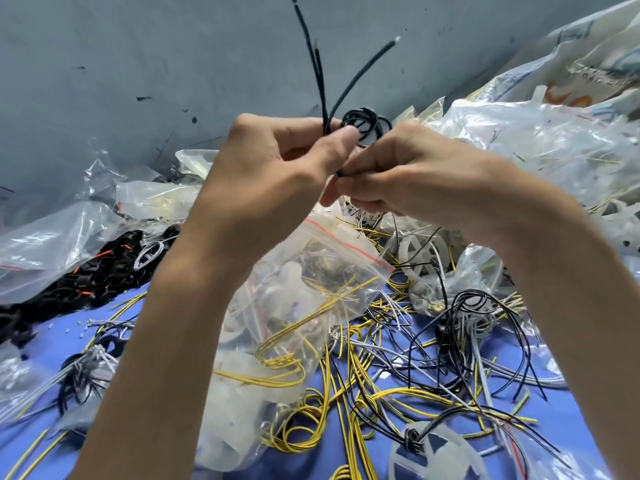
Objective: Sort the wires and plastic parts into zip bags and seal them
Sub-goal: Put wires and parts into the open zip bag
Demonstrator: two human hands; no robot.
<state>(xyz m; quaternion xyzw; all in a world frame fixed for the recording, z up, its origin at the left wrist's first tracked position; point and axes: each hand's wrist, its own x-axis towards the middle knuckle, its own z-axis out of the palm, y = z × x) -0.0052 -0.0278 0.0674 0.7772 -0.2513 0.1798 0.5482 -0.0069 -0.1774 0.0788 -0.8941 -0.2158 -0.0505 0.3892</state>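
Black wires [320,81] rise upright from the left hand [277,164] pinching them; right hand [408,178] grips their lower end, zip bag [311,289] directly below.

Blue table [59,348] crowded: loose wires [381,393] across the near right, plastic bags [554,143] heaped along its far edge; open air above, before the wall [138,46].

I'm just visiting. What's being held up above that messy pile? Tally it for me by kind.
Hands: 2, left hand and right hand
Black wire ends sticking up: 3
Coil of black wire: 1
Total: 6
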